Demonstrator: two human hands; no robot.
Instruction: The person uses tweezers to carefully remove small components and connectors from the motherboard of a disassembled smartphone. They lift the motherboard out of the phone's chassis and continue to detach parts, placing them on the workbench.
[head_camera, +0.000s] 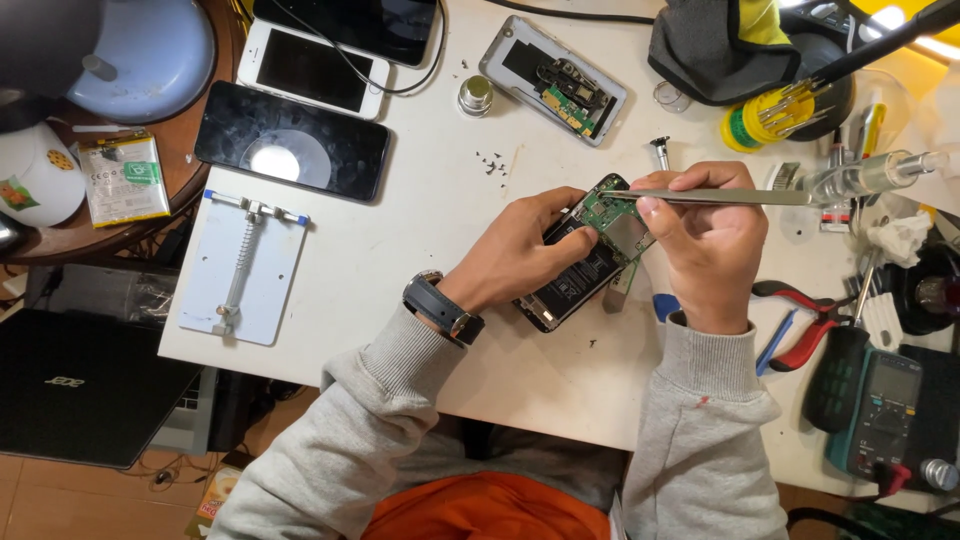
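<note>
A white table (420, 250) is filling most of the view, with a closed black laptop (80, 385) lying below its left edge. On the table's left part a white holding plate (245, 270) with a metal clamp bar is lying flat; above it a black phone (290, 140) is resting screen up, and beyond that a white phone (312, 68) is sitting with a dark one (350, 20) above it. Farther right an opened silver phone shell (553, 80) is showing its green board. At the left, on a round wooden stand, a flat battery pack (123, 178) is lying, silver with a small green label at one corner. A teal multimeter (880, 410) is sitting at the lower right, red-handled pliers (805, 325) just left of it.

Near the table's middle, the left hand (525, 250), a dark watch (440, 308) on its wrist, is gripping the opened phone (585, 265) from the left side, fingers curled around its edge and holding it tilted on the table. The right hand (705, 245) is closing thumb and fingers on metal tweezers (720, 197), whose tips are touching the green circuit board (612, 212) at the phone's upper end. Tiny dark screws (490, 162) are lying scattered above the hands.
</note>
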